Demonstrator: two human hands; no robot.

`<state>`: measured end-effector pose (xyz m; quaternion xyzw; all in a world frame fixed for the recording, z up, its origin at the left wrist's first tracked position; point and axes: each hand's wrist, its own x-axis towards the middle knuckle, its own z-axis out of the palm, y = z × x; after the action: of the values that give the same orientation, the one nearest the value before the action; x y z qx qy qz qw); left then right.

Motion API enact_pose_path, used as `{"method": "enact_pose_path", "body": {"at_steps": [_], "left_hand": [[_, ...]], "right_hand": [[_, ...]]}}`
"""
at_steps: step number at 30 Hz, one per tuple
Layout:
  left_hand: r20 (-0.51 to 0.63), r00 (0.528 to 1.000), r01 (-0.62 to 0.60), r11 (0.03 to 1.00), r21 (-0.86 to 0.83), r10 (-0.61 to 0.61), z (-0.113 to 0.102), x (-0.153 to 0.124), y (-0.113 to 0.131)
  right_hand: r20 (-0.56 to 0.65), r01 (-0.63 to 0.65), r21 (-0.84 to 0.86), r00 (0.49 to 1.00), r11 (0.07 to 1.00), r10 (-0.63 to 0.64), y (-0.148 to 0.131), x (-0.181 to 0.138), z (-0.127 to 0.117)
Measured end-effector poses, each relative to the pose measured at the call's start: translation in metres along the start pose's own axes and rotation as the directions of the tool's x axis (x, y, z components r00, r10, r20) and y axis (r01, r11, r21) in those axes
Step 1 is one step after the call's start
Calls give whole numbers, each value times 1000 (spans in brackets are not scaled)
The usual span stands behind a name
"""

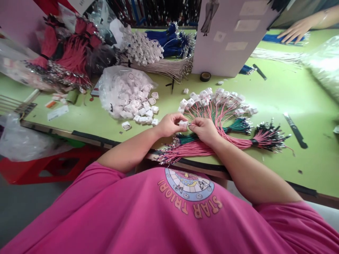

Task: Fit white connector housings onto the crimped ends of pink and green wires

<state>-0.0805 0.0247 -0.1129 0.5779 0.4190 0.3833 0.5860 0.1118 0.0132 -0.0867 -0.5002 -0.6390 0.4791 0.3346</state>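
Note:
My left hand pinches a white plastic connector housing between thumb and fingers. Close on its right, my right hand is closed on a pink wire, whose metal end points at the housing; whether the end is inside it I cannot tell. Beneath both hands lie a bundle of pink wires and a bundle of green wires. Just beyond, several white housings fan out on pink and green wires.
A clear bag of loose white housings lies left. Red wire bundles, blue wires and a tape roll are behind. A knife-like tool lies right. A co-worker's hand rests on blue wires at the far right.

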Motion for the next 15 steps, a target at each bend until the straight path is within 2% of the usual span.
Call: {"method": "enact_pose_path", "body": {"at_steps": [5,11,15], "left_hand": [[-6,1000,19,998,54,-19,-5,1,3],[65,997,29,1000,-9,-28,-10,-1,6],[35,999,-17,1000,-11,17,-8,-3,13]], "right_hand": [[7,-85,178,996,980,85,2,1,1],[23,-109,137,994,985,107,2,2,0],[43,-127,149,992,981,122,1,3,0]]}}
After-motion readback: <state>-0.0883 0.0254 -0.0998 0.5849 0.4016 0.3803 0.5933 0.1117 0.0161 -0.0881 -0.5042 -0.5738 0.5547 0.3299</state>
